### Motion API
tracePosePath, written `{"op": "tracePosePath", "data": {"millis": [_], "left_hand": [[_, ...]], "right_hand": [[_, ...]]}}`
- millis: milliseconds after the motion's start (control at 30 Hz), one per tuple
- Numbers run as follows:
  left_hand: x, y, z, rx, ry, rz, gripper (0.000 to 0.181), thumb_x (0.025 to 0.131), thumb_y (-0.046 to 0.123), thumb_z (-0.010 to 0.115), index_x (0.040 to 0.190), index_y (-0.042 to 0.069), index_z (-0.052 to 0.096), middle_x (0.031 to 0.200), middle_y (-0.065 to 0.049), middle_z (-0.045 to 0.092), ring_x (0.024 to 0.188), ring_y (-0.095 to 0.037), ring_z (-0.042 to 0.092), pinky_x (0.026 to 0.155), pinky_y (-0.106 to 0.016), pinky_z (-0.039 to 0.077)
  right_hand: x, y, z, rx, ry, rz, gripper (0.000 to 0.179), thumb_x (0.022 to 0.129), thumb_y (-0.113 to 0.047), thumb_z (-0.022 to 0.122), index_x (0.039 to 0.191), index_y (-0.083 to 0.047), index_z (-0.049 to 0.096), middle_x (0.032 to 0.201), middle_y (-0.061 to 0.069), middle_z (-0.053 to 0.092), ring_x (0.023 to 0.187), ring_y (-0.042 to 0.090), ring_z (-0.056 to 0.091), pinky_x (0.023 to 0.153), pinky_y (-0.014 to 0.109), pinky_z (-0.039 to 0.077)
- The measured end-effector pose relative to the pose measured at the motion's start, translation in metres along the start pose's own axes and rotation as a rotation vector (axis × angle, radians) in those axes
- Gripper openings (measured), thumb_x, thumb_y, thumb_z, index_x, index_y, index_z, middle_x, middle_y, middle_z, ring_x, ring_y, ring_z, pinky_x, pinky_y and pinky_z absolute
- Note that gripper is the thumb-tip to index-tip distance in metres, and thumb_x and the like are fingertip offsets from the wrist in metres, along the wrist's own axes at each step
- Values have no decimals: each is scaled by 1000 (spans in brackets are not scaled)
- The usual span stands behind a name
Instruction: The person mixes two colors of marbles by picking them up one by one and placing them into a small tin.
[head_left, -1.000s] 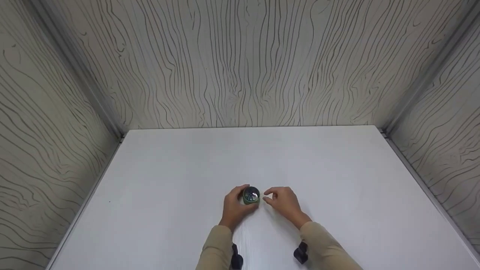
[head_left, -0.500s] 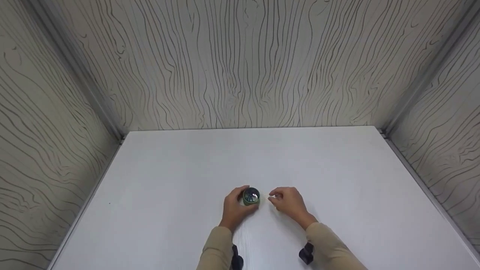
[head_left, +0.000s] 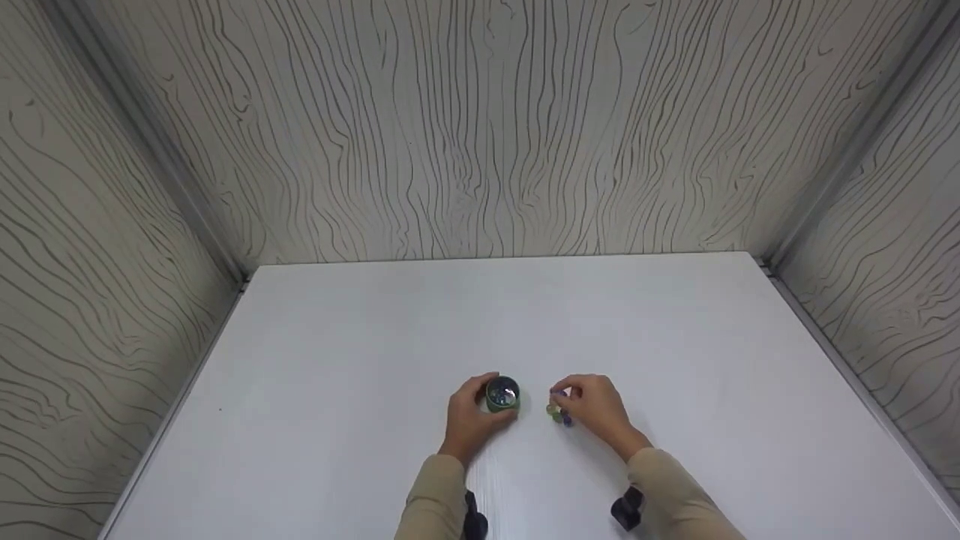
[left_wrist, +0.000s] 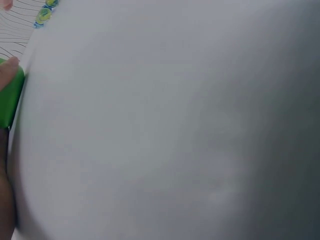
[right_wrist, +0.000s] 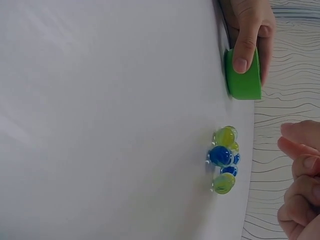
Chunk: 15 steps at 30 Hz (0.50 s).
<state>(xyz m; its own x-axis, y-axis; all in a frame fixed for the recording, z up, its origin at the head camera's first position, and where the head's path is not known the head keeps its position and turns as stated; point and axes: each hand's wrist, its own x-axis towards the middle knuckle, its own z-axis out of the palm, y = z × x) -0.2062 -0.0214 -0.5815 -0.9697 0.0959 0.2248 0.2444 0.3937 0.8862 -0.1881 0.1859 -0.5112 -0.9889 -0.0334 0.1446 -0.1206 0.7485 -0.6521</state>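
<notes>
My left hand [head_left: 469, 416] grips a small green cup [right_wrist: 243, 75] on the white table, thumb on the near side and fingers around the far side. In the head view, dark, shiny contents show inside its round mouth. To its right, my right hand [head_left: 596, 409] hovers over several glass marbles [right_wrist: 223, 156], blue and yellow-green, clustered on the table. In the right wrist view, the right thumb and index fingertips [right_wrist: 287, 131] are close together, the other fingers loosely curled, and no marble shows between them. The left wrist view catches the cup [left_wrist: 11, 100] at its edge.
The white tabletop [head_left: 360, 337] stretches around both hands. Wood-grain panels [head_left: 480, 127] stand behind the table and at both sides. Dark wrist devices [head_left: 626, 510] sit under the beige sleeves [head_left: 675, 491].
My right hand has moved right, away from the cup, and the marbles formerly hidden beneath it now show in the head view. The left hand and cup have stayed in place.
</notes>
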Motion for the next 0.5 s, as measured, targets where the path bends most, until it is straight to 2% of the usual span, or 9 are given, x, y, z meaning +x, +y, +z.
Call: {"op": "tracePosePath", "data": {"millis": [233, 500], "left_hand": [[1, 0, 0, 5, 3, 3, 64, 69, 23, 85, 126, 10, 60, 125, -6, 66, 120, -22, 62, 109, -34, 49], [1, -3, 0, 5, 16, 29, 63, 68, 22, 85, 125, 9, 61, 123, -7, 67, 118, -24, 63, 107, -35, 50]], "right_hand": [[0, 6, -6, 6, 1, 33, 5, 80, -12, 75, 83, -8, 76, 55, -6, 47, 52, 3, 35, 47, 14, 27], [-2, 12, -9, -1, -11, 92, 5, 80, -11, 75, 84, -8, 76, 58, -3, 49, 56, 6, 39, 49, 16, 29]]}}
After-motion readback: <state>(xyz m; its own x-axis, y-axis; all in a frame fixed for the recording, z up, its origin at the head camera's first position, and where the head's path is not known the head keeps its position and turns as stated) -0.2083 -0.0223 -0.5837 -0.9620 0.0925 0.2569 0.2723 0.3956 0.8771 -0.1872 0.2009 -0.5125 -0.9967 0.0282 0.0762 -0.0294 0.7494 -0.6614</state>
